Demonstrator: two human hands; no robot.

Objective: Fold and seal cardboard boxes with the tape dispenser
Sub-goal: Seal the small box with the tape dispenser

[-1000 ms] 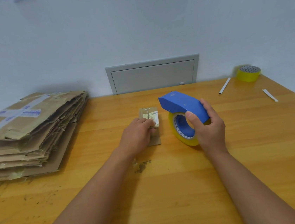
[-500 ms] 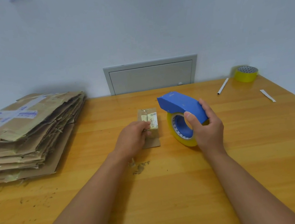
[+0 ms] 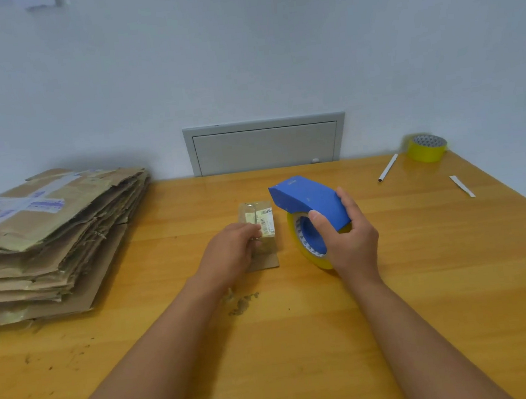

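A small flat cardboard box [image 3: 262, 229] with a white barcode label lies on the wooden table [image 3: 426, 262] near its middle. My left hand [image 3: 230, 252] lies on the box's left side, fingers curled onto its top; my fingertips are partly hidden. Just to the right, my right hand [image 3: 349, 235] grips the blue tape dispenser [image 3: 308, 202], which carries a yellow tape roll and stands on edge on the table, beside the box.
A tall stack of flattened cardboard boxes [image 3: 40, 244] fills the left side. At the back right are a spare yellow tape roll [image 3: 426, 148], a white pen [image 3: 387, 168] and a white paper strip [image 3: 461, 186]. Cardboard crumbs [image 3: 242, 301] lie near my left wrist.
My left hand has slid slightly back toward me along the small box. The right hand and dispenser have barely moved.
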